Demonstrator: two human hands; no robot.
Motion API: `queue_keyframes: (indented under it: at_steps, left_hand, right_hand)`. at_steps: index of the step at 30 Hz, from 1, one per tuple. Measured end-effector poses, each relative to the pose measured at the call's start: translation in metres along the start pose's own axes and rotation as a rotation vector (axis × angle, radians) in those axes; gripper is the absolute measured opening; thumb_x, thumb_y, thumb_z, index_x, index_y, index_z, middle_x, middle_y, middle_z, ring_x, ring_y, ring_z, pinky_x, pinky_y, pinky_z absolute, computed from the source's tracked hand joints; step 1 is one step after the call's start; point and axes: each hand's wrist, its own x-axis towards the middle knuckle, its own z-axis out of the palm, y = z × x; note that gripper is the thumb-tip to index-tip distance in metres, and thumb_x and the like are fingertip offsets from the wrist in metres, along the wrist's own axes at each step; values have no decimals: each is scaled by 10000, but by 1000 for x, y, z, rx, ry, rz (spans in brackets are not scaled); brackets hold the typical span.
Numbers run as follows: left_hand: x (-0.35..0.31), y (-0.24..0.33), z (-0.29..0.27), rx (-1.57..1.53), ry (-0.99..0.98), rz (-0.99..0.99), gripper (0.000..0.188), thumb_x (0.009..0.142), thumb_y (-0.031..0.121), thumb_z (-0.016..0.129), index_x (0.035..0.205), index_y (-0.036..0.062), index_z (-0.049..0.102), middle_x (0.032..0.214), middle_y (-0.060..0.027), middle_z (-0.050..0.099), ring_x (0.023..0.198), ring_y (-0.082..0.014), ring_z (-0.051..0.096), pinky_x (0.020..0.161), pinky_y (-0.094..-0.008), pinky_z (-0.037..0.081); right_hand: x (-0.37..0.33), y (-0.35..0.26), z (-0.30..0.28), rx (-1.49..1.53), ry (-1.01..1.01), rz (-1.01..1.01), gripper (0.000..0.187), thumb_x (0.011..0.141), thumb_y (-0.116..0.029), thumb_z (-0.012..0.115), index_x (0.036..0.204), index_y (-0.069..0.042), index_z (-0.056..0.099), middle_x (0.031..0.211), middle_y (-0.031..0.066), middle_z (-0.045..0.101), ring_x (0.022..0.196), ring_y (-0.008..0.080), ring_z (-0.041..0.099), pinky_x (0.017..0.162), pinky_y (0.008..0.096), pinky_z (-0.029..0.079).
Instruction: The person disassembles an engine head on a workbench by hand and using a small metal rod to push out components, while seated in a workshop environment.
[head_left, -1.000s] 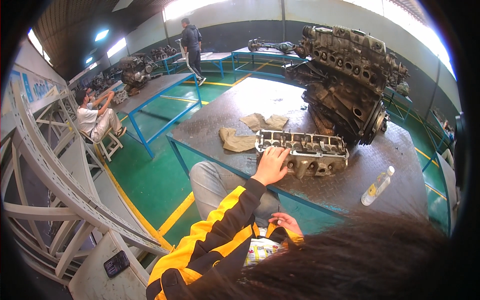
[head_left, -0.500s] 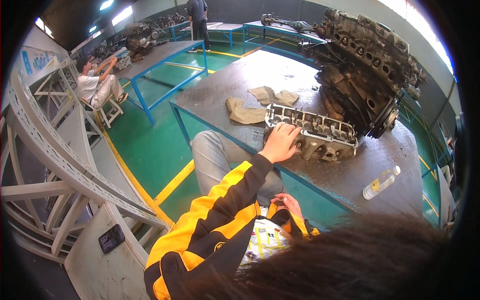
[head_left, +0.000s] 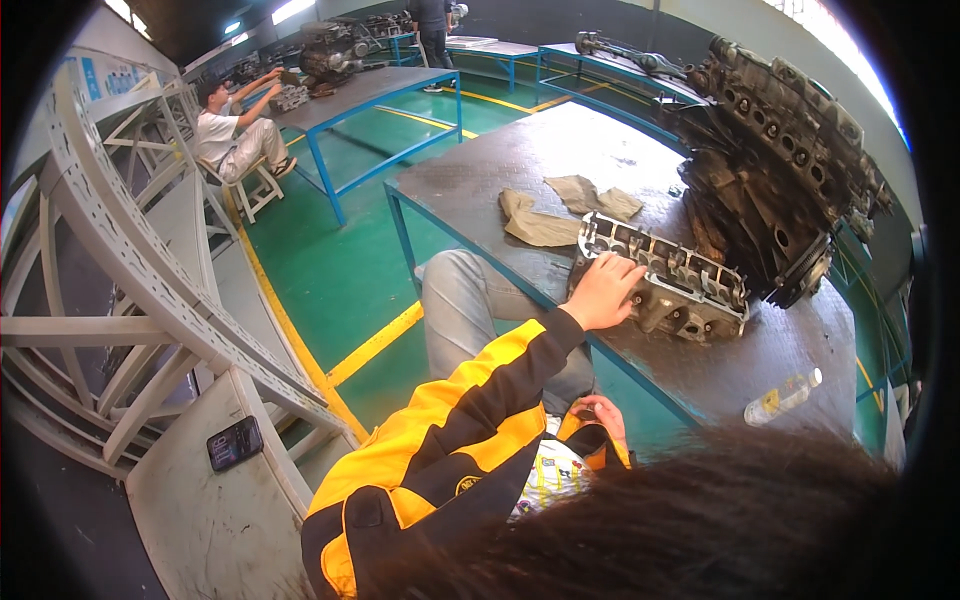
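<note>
My left hand (head_left: 606,292) lies over the near edge of a grey metal cylinder head (head_left: 690,305) on the workbench. Its fingers stretch across the upper rim, and the tips reach the row of openings on top. Whether anything small is under those fingertips is hidden. Low over my lap, close to the bench edge, my right hand (head_left: 606,416) is closed, with thumb and fingers curled together. What it holds, if anything, is too small to make out. Crumpled brown cloths (head_left: 540,222) lie just beyond the cylinder head's left end.
A large engine block (head_left: 770,170) stands on the workbench (head_left: 470,165) at the right. Near the bench's front right lies a clear bottle (head_left: 783,397). A phone (head_left: 235,444) rests on a pale seat at left. Further back, a seated person (head_left: 235,135) works at another bench.
The view has swung slightly left, so the bench and its contents appear further right. My left hand stays on the cylinder head; my right hand remains curled near my lap.
</note>
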Motion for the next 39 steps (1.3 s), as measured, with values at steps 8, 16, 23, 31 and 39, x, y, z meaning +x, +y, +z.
queue_keyframes:
  at_steps: [8, 16, 23, 31, 39]
  left_hand:
    - [0, 0, -3, -14, 45, 5, 597, 719, 184, 726, 1265, 1, 567, 1132, -154, 576, 1144, -324, 523, 1074, -459, 349]
    - [-2, -2, -3, -7, 23, 0, 603, 738, 182, 725, 1294, 30, 549, 1151, -145, 551, 1139, -324, 518, 1068, -463, 358]
    - [-2, -1, -4, 3, 35, 2, 606, 734, 182, 726, 1294, 30, 549, 1160, -144, 547, 1141, -324, 516, 1071, -469, 356]
    - [-3, -3, -2, 2, 26, 0, 619, 723, 184, 726, 1297, 33, 550, 1167, -147, 547, 1141, -328, 515, 1079, -472, 351]
    - [-2, -2, 0, -8, 20, -11, 623, 731, 189, 727, 1308, 37, 544, 1178, -144, 548, 1140, -327, 520, 1089, -479, 348]
  right_hand:
    - [2, 4, -3, -27, 12, -21, 331, 1033, -269, 532, 1182, 14, 619, 1048, 165, 710, 962, 228, 695, 840, 293, 560]
    - [4, 5, -2, 6, 35, -45, 358, 1030, -292, 542, 1197, 15, 620, 1058, 171, 712, 898, 202, 699, 745, 253, 554]
    - [5, 10, -2, 67, 37, -37, 352, 1030, -284, 544, 1195, 21, 602, 1054, 195, 714, 742, 153, 685, 656, 223, 536]
    - [5, 7, 4, 70, 72, -63, 336, 1031, -262, 531, 1202, 20, 595, 1063, 199, 715, 658, 137, 651, 606, 220, 513]
    - [-3, 0, 11, -12, 176, -39, 341, 1027, -277, 537, 1178, 21, 604, 1037, 184, 722, 645, 120, 631, 591, 209, 497]
